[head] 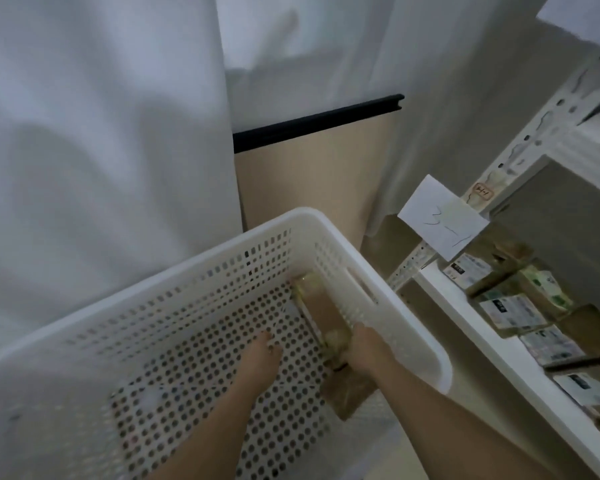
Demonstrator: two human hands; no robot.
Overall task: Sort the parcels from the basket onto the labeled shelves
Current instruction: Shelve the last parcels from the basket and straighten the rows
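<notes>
A white perforated plastic basket fills the lower middle of the head view. Inside it, along the right wall, lies a long brown cardboard parcel with yellowish tape. My right hand reaches into the basket and grips the near part of this parcel. My left hand is low in the basket to the left of the parcel, fingers pointing down toward the floor of the basket, holding nothing I can see. On the right stands a white shelf with several labelled brown parcels on it.
A paper tag marked "3-1" hangs on the shelf's perforated metal post. White curtains hang behind the basket, with a beige panel and black rail between them. The image is motion-blurred.
</notes>
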